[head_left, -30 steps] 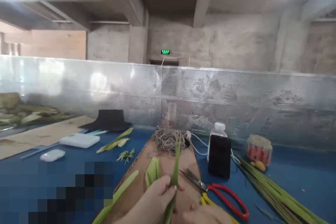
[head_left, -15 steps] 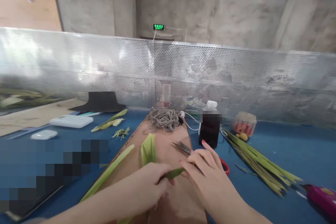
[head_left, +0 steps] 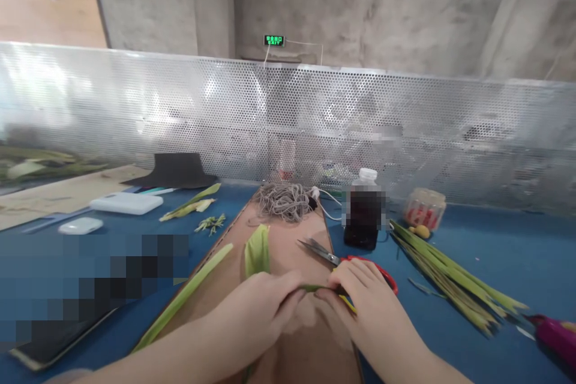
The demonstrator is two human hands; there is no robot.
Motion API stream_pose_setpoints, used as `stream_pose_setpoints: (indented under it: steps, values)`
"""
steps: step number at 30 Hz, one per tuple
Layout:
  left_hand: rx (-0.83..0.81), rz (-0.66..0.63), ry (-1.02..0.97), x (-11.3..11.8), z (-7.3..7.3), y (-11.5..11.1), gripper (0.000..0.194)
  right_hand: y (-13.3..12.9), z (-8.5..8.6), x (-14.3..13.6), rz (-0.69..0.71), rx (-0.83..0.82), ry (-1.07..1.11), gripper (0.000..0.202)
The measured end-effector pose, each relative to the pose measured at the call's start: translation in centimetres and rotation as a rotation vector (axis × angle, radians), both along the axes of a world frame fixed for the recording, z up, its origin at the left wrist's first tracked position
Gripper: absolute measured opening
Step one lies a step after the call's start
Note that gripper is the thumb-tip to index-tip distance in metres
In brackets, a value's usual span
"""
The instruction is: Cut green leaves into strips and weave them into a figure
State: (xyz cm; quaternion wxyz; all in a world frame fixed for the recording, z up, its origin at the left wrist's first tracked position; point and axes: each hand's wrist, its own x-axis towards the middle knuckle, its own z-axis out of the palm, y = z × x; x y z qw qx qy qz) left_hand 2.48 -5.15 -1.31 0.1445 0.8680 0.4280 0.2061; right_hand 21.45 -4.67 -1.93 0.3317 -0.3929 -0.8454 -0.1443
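Between my two hands a short green leaf strip [head_left: 314, 288] is stretched over the brown cardboard [head_left: 288, 255]. My left hand [head_left: 270, 306] pinches its left end, and my right hand [head_left: 360, 294] pinches the right end. Scissors with red handles [head_left: 332, 258] lie half open just beyond my right hand, which partly hides them. A folded light green leaf [head_left: 257, 252] stands out behind my left hand. Along the cardboard's left edge runs a long pale green stalk [head_left: 189, 294].
Grey cord [head_left: 284, 201] is heaped at the cardboard's far end. Right of it stand a dark bottle [head_left: 363, 216] and a clear jar [head_left: 425, 210], with green stalks [head_left: 450, 270] and a purple tool [head_left: 555, 339] nearer. A white case [head_left: 126, 203] lies left.
My right hand has lowered and its raised fingers have closed onto the leaf strip, which now lies more level. More of the scissors shows. The view has shifted slightly.
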Motion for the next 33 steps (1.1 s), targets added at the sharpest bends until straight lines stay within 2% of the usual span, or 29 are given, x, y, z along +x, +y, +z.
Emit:
stream_pose_setpoints:
  steps: [5,10,12,16,18,22,27,31,33]
  values:
    - [0.029,0.001,-0.058,0.0,0.3,0.4,0.029,0.2,0.2,0.3,0.077,-0.051,-0.083,0.023]
    - [0.02,0.033,-0.015,-0.3,0.6,0.9,0.029,-0.2,0.7,0.3,0.051,-0.317,0.009,0.016]
    - [0.005,0.023,-0.011,-0.4,0.6,0.9,0.028,-0.3,0.9,0.2,0.05,-0.493,0.122,0.014]
    - [-0.027,-0.025,-0.137,-0.4,0.8,0.7,0.024,-0.2,1.2,-0.1,0.086,-1.034,0.367,0.008]
    - [-0.085,-0.032,-0.203,-0.3,0.9,0.6,0.022,0.0,1.1,-0.1,0.114,-1.22,0.477,0.007]
    - [-0.228,-0.008,-0.255,-0.2,0.9,0.7,0.02,0.2,1.0,-0.1,0.193,-1.297,0.56,0.006]
    - [-0.376,-0.014,-0.315,0.0,0.4,0.8,0.018,-0.2,1.2,-0.1,0.147,-1.38,0.465,0.024]
    - [-0.4,-0.006,-0.317,0.2,0.2,0.6,0.017,-0.5,1.5,-0.2,0.142,-1.435,0.428,0.01]
    - [-0.396,-0.004,-0.308,0.3,0.3,0.5,0.017,-0.5,1.7,-0.3,0.141,-1.452,0.441,0.01]
